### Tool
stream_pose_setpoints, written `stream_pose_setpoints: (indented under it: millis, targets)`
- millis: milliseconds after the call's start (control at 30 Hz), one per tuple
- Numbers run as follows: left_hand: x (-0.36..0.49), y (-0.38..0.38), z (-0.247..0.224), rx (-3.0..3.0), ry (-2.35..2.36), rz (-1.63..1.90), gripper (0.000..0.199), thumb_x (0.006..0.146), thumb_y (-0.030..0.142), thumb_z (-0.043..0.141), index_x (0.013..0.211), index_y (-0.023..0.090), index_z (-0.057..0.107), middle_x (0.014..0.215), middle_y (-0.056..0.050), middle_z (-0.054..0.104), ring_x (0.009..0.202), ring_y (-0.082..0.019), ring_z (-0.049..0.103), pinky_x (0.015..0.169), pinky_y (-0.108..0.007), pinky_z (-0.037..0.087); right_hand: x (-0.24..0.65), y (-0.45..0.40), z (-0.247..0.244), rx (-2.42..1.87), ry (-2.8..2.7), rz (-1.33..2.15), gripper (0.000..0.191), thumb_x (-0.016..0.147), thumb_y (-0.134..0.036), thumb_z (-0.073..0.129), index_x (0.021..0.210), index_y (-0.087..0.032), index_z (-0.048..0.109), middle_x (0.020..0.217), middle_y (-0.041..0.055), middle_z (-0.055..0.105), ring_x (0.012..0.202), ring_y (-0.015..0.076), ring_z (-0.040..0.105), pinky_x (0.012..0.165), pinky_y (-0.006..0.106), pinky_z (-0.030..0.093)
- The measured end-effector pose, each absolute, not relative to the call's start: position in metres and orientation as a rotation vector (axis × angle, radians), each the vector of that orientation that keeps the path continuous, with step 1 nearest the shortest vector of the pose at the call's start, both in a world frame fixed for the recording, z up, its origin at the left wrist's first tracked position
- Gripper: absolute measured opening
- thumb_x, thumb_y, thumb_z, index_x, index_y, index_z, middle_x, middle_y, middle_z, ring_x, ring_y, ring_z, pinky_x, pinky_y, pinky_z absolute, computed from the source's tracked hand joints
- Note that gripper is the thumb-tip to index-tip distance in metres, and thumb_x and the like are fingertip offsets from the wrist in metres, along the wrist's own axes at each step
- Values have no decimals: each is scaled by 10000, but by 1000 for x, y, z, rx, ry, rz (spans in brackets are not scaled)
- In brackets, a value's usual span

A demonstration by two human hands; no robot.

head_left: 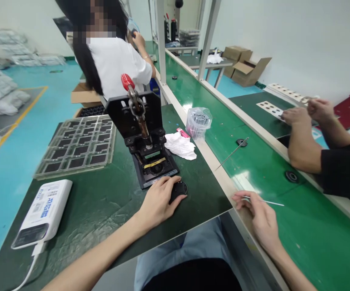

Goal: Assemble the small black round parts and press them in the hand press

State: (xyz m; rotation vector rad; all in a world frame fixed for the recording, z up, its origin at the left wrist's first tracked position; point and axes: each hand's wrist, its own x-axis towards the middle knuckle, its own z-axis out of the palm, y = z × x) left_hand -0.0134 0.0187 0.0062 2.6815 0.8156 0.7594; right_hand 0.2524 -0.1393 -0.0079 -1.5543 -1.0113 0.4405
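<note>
My left hand (159, 200) rests on the green table with thumb and fingers closed round a black round part (179, 192), partly hidden by them. Right behind that hand stands a black toggle press (138, 121) with a red-tipped lever (127, 82). A yellow strip (154, 163) lies across its base. Over the edge of the conveyor, my right hand (261, 218) pinches a thin white stick (273, 203) that points to the right. A thin metal rod (232, 153) lies slanting nearby, one end at a black ring-shaped part (241, 142).
A clear tray (111, 155) of dark square pieces and a white power bank (43, 212) with a cable sit left. White cloth (181, 146) and a plastic bag of strips (198, 121) lie beyond the press. Another black ring (292, 176) is on the belt. Two co-workers are near.
</note>
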Motion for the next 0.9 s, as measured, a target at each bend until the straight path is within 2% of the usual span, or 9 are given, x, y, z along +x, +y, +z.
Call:
stream_pose_setpoints:
  millis: [100, 233, 333, 433, 533, 633, 700, 800, 900]
  targets:
    - [-23, 29, 16, 2613, 877, 894, 367, 976, 374, 675, 1262, 182, 549, 1134, -90, 695, 1048, -231, 678, 895, -352, 599, 256, -141, -9, -1609, -1037, 308, 499, 1075, -497, 440, 838, -195, 758, 797, 62, 732, 669, 170, 663, 644, 297, 538]
    - [-39, 52, 26, 2528, 1194, 1138, 265, 935, 378, 713, 1114, 205, 621, 1040, -59, 715, 988, -238, 669, 889, -375, 589, 257, -142, -9, -1689, -1137, 93, 492, 1090, -451, 398, 849, -201, 747, 952, 81, 746, 955, 221, 707, 860, 354, 533]
    - [-46, 66, 22, 2483, 1354, 1186, 256, 879, 390, 749, 1031, 209, 650, 976, -58, 711, 977, -260, 655, 890, -407, 577, 253, -143, -9, -1752, -1167, 43, 401, 1094, -394, 383, 1084, -179, 720, 1070, 101, 752, 1020, 233, 708, 916, 390, 526]
    - [-46, 69, 15, 2397, 1390, 1169, 294, 831, 404, 780, 1021, 217, 656, 980, -54, 710, 985, -262, 644, 892, -403, 569, 249, -145, -10, -1775, -1166, -26, 392, 1088, -329, 387, 1373, -143, 583, 1137, 127, 751, 1060, 243, 708, 940, 415, 519]
    - [-43, 65, 11, 2372, 1370, 1148, 346, 810, 424, 801, 1047, 225, 646, 1011, -53, 717, 1025, -272, 632, 899, -406, 561, 248, -144, -4, -1708, -1237, -83, 356, 1059, -238, 424, 1363, -157, 589, 1106, 111, 748, 902, 203, 720, 825, 359, 546]
    - [-42, 62, 10, 2351, 1354, 1152, 441, 760, 421, 857, 1083, 227, 628, 1042, -48, 713, 1033, -268, 634, 909, -403, 558, 246, -133, 22, -1561, -1445, -81, 254, 999, -137, 478, 1064, -212, 712, 965, 48, 733, 768, 168, 695, 676, 297, 540]
    - [-41, 61, 10, 2331, 1359, 1163, 504, 714, 415, 899, 1089, 229, 619, 1049, -42, 703, 1011, -259, 642, 898, -398, 558, 239, -117, 53, -1446, -1608, 7, 270, 967, -102, 501, 960, -246, 729, 864, 18, 721, 738, 175, 696, 634, 296, 541]
    - [-41, 62, 10, 2346, 1362, 1177, 547, 675, 403, 933, 1074, 229, 602, 1034, -32, 694, 978, -254, 638, 874, -394, 553, 215, -79, 107, -1317, -1710, 117, 311, 971, -116, 517, 1030, -300, 762, 740, -2, 685, 613, 169, 654, 540, 304, 505]
    - [-40, 62, 10, 2382, 1373, 1200, 558, 672, 403, 938, 1036, 220, 556, 988, -27, 663, 964, -254, 606, 856, -392, 540, 185, -19, 154, -1187, -1725, -66, 232, 980, -178, 564, 1049, -257, 772, 718, -4, 684, 516, 129, 550, 483, 289, 417]
